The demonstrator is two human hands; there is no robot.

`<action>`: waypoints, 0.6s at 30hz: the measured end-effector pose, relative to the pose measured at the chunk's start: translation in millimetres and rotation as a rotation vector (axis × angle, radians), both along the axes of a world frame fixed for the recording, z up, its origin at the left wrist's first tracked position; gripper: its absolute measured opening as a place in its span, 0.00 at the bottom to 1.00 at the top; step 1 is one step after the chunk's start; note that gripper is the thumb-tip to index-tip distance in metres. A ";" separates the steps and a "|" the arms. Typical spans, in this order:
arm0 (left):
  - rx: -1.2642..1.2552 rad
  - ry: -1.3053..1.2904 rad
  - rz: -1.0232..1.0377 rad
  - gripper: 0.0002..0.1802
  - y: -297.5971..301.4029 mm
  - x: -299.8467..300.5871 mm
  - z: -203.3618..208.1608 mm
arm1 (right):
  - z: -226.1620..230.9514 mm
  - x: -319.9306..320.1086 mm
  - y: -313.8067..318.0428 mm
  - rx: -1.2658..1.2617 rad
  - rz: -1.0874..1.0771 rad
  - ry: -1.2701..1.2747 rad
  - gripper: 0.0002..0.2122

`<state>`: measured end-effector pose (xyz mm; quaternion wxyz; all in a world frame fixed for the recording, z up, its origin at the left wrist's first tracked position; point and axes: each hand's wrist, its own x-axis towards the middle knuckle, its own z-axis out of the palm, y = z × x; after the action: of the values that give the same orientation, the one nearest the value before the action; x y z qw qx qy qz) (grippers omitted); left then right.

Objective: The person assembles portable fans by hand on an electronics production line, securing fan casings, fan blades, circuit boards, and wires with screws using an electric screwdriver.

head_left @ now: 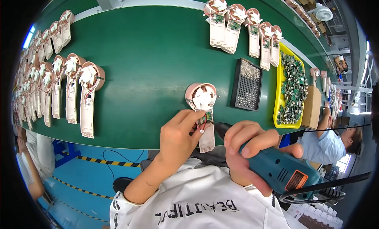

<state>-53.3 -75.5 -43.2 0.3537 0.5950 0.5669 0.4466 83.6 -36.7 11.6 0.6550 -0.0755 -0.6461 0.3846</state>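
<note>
A pink handheld fan housing (207, 143) with a white fan wheel (203, 97) lies near the table's front edge, its round end pointing away from me. My left hand (178, 131) pinches it at the middle, fingers closed at a small green circuit board (206, 117) with red wires and a white plug (201, 131). From the right, my right hand (252, 141) is wrapped round a teal electric screwdriver (282, 169). Its dark tip reaches the board's right edge; whether it touches a screw is too small to tell.
On the green table (146, 71), a black screw tray (236, 87) and a yellow bin (276, 114) of circuit boards stand right, beside a cardboard box (312, 106). Fan housings (87, 110) line the left; several more (218, 31) sit far right. A co-worker (325, 144) sits at right.
</note>
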 end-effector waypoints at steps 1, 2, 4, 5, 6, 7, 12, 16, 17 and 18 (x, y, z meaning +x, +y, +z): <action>0.000 0.009 0.003 0.18 -0.4 0.2 0.5 | -0.2 4.5 1.4 0.001 0.002 0.000 0.43; 0.001 0.018 0.006 0.18 -0.8 0.3 0.8 | -1.5 9.5 2.8 -0.007 0.052 -0.032 0.43; 0.003 0.016 0.004 0.18 -0.6 0.9 2.2 | -1.1 12.1 3.3 -0.014 0.099 -0.065 0.43; 0.005 0.014 0.000 0.18 -0.1 1.6 2.9 | 0.1 12.3 2.7 -0.014 0.087 -0.064 0.43; 0.005 0.012 -0.003 0.18 0.3 2.5 2.9 | 1.2 12.5 1.7 -0.015 0.074 -0.064 0.44; 0.004 0.012 -0.001 0.18 0.2 2.1 0.7 | -0.2 11.0 1.3 -0.017 0.069 -0.060 0.44; -0.007 0.019 0.018 0.18 -3.8 -1.9 -1.4 | -3.0 0.9 -1.9 -0.014 0.013 -0.016 0.45; -0.013 -0.001 -0.009 0.18 2.6 1.7 5.3 | 2.7 2.2 -5.9 -0.088 -0.102 0.122 0.45; -0.017 -0.004 -0.016 0.18 3.2 1.8 6.3 | 7.1 4.6 -9.5 -0.123 -0.138 0.153 0.46; -0.012 -0.004 -0.020 0.18 4.2 2.4 7.3 | 13.0 9.9 -13.2 -0.156 -0.174 0.184 0.47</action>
<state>-50.9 -71.3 -35.9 0.3630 0.5977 0.5627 0.4409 93.6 -49.9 24.7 0.7344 -0.1462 -0.5426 0.3806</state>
